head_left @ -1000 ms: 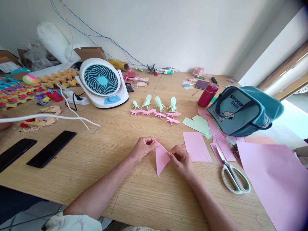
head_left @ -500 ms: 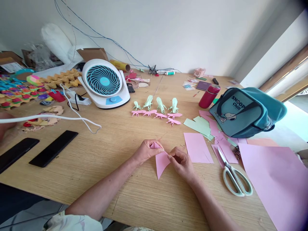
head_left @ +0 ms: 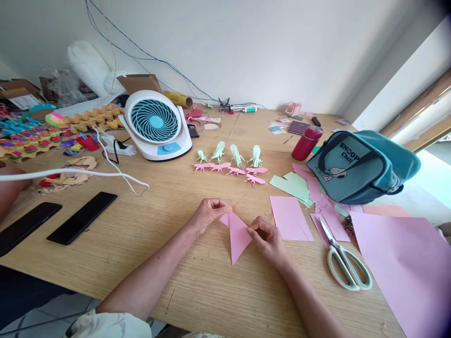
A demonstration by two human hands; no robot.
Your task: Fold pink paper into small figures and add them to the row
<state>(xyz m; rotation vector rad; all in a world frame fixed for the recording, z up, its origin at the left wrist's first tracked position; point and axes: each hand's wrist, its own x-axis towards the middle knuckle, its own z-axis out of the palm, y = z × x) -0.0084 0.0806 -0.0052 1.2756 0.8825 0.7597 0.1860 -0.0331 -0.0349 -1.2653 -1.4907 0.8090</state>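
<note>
A folded piece of pink paper [head_left: 239, 238], triangular with one point toward me, is held just over the wooden table between both hands. My left hand [head_left: 210, 214] pinches its upper left corner, where a small flap shows. At the right edge, my right hand [head_left: 268, 237] grips the paper between thumb and forefinger. Beyond the hands stand several pale green origami insects [head_left: 235, 155], with a row of pink origami insects [head_left: 230, 169] in front of them. A pink paper rectangle [head_left: 291, 218] lies right of my right hand.
Scissors [head_left: 347, 267] lie at the right beside a large pink sheet [head_left: 405, 263]. Behind are paper scraps [head_left: 291, 185], a teal bag [head_left: 352, 164] and a red bottle [head_left: 306, 143]. To the left are a fan [head_left: 155, 124], a black phone [head_left: 82, 218], a white cable [head_left: 70, 173] and another person's arm [head_left: 12, 192].
My left hand has shifted its grip along the paper's upper edge and back to the corner, and a small flap now shows there. My right hand keeps its pinch.
</note>
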